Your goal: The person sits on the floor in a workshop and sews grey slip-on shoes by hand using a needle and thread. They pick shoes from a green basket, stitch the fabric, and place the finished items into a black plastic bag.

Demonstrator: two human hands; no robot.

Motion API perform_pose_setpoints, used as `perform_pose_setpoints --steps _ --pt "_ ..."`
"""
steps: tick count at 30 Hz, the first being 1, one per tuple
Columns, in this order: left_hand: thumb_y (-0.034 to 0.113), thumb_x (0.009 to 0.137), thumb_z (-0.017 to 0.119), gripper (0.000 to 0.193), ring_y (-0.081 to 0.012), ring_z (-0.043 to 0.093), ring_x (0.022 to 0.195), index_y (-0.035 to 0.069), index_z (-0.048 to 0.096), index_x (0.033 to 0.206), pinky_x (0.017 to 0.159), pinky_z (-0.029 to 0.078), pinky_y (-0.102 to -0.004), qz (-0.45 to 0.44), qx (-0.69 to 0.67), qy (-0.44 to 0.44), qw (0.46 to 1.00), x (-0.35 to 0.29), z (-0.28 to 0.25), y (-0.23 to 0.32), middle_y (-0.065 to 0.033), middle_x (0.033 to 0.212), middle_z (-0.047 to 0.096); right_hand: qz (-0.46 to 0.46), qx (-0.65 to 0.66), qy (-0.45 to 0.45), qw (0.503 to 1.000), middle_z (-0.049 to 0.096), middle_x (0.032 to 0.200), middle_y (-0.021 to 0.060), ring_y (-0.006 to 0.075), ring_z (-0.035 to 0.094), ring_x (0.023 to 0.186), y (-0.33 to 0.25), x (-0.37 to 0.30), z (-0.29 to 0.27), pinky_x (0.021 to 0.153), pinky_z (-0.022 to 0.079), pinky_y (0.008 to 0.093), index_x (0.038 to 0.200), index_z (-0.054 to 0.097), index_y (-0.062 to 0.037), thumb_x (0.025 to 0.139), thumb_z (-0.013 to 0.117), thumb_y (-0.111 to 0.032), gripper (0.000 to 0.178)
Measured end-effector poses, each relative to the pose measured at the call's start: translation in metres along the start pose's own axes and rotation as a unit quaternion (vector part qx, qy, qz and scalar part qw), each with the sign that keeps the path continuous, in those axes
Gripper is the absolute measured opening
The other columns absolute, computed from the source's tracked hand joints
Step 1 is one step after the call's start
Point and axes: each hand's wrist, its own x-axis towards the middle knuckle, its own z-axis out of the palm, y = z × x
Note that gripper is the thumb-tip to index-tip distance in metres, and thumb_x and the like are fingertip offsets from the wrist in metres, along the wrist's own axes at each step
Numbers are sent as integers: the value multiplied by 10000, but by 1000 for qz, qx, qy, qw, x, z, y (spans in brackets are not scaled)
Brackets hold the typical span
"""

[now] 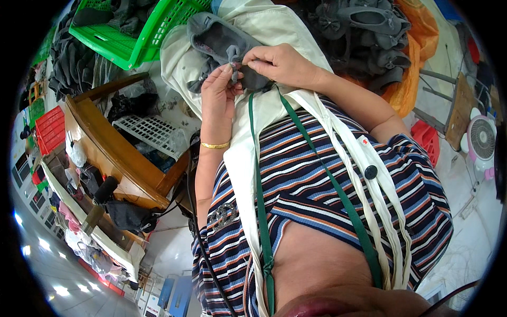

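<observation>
A grey fabric slipper (216,38) with a light lining lies across the cream apron (174,45) on my lap. On its front sits a small grey fabric bow (233,53). My left hand (219,89), with a gold bracelet at the wrist, pinches the bow between thumb and fingers. From the right comes my right hand (275,64), its thumb and forefinger pressed together right beside the bow. Whatever is in that pinch is too small to make out. More grey cloth shows beneath both hands.
Beyond my lap on the right, an orange sack (422,31) holds many grey slippers (364,37). A green crate (111,45) with dark slippers stands far left. Nearer left is a wooden table (116,153) beside a white basket (150,134). A fan (481,138) and stool (458,111) stand right.
</observation>
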Motion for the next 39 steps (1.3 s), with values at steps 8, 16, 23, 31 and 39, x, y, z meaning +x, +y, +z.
perform_pose_setpoints --steps 8,16,23,31,39 --pt "164 969 610 164 -102 591 625 24 679 1019 587 508 -230 0 -5 -1 1000 0 -1 0 -57 841 695 7 -2 -2 1000 705 882 146 252 690 778 0 1 0 713 525 328 1065 680 -41 916 599 -183 221" --pt "136 908 710 143 -69 597 684 26 697 1000 593 485 -202 119 79 37 989 -4 8 -10 -6 867 693 65 106 -30 992 622 721 37 93 570 628 6 0 3 589 455 251 1037 655 -26 955 596 -155 164" --pt "132 901 720 147 -49 584 694 12 711 986 583 476 -198 140 154 45 977 -6 11 -10 5 849 686 132 197 -51 970 588 692 -4 60 532 575 11 3 7 537 429 228 1003 647 -27 976 593 -162 148" --pt "144 895 730 171 -46 575 663 -5 707 976 567 474 -194 137 203 62 967 -6 12 -10 4 826 681 167 193 -57 965 590 687 1 67 547 574 10 7 7 528 449 225 976 640 -31 975 602 -190 164" --pt "123 894 729 171 -51 575 643 -22 698 979 556 487 -203 152 184 69 969 -8 19 -9 -6 805 674 181 196 -59 962 599 698 8 70 550 579 9 9 6 531 452 226 999 615 -24 977 609 -243 220"
